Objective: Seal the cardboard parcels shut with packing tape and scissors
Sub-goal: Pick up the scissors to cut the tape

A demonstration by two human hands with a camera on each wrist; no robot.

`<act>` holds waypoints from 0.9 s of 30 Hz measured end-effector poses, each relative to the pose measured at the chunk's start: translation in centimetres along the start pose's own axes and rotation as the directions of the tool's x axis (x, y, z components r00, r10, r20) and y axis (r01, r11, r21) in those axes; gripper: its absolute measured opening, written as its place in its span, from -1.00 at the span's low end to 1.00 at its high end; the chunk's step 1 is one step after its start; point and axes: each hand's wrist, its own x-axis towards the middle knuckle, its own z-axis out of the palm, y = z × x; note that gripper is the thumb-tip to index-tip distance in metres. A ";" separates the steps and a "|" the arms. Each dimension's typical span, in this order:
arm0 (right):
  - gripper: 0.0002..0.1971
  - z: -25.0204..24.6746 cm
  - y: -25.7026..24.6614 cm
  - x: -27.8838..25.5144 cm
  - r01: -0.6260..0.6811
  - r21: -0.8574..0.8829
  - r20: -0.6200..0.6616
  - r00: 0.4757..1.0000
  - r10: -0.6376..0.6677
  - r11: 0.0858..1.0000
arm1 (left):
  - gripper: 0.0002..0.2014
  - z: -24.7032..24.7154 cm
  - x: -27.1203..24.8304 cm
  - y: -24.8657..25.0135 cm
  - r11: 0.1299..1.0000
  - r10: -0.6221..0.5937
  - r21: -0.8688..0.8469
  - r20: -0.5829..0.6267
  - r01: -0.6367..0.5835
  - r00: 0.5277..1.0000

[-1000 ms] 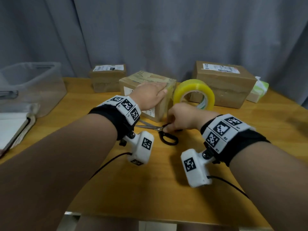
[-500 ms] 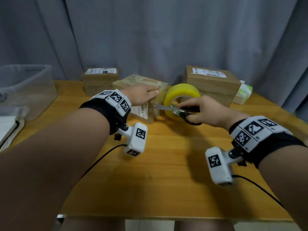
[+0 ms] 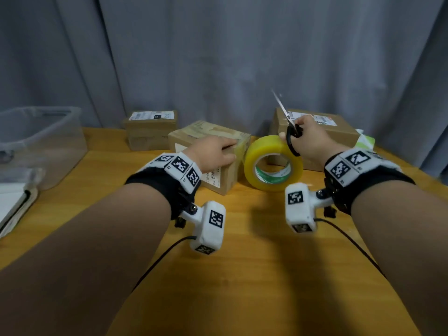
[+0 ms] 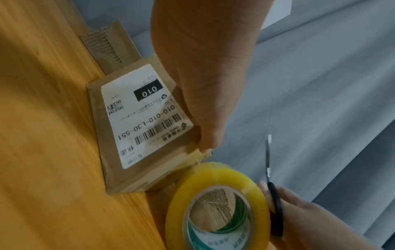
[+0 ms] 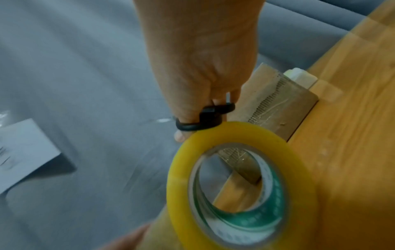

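Observation:
A small taped cardboard parcel (image 3: 225, 175) with a white label (image 4: 138, 121) sits mid-table. My left hand (image 3: 218, 152) lies flat over its top near edge, thumb at the right corner (image 4: 206, 145). Just right of it, a yellow roll of packing tape (image 3: 272, 166) stands on edge. My right hand (image 3: 306, 139) grips black-handled scissors (image 3: 292, 139) with the blades pointing up, and a fingertip touches the top of the roll (image 5: 235, 169). The scissor handle loop (image 5: 200, 121) is around my thumb. The left wrist view shows the blades (image 4: 268, 160) closed.
A large labelled parcel (image 3: 339, 134) stands behind my right hand, with a green tissue pack (image 3: 364, 141) beside it. Another small parcel (image 3: 151, 128) sits at the back left. A clear plastic bin (image 3: 41, 141) and a notebook (image 3: 14, 204) occupy the left edge. A grey curtain hangs behind.
My right hand picked the scissors off the table, carried them right over the tape roll and swung the blades from pointing left to upright. The left hand stayed on the small parcel.

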 end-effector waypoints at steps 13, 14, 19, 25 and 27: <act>-0.72 2.1 -2.0 -4.9 -0.121 0.470 0.377 0.923 -0.075 0.874 | -0.57 0.0 -0.2 -1.1 0.889 -0.017 0.456 -0.074 0.049 0.997; -0.71 2.6 -2.2 -5.2 -0.154 0.523 0.353 0.935 -0.048 0.838 | -0.57 0.0 -0.5 -1.0 0.917 -0.007 0.396 -0.106 0.049 0.994; -0.69 4.6 -2.6 -6.7 -0.302 0.698 0.309 0.945 0.108 0.649 | -0.59 -0.8 -2.4 -1.3 0.886 -0.334 -0.384 -0.136 0.261 0.933; -0.66 6.2 -4.6 -8.3 -0.328 0.716 0.384 0.922 0.045 0.616 | -0.63 -2.1 -4.3 1.0 0.300 -0.334 -0.823 0.383 0.482 0.861; -0.70 6.2 -5.1 -8.9 -0.336 0.687 0.459 0.888 -0.026 0.645 | -0.70 -2.1 -4.2 1.4 0.226 -0.276 -0.840 0.430 0.493 0.860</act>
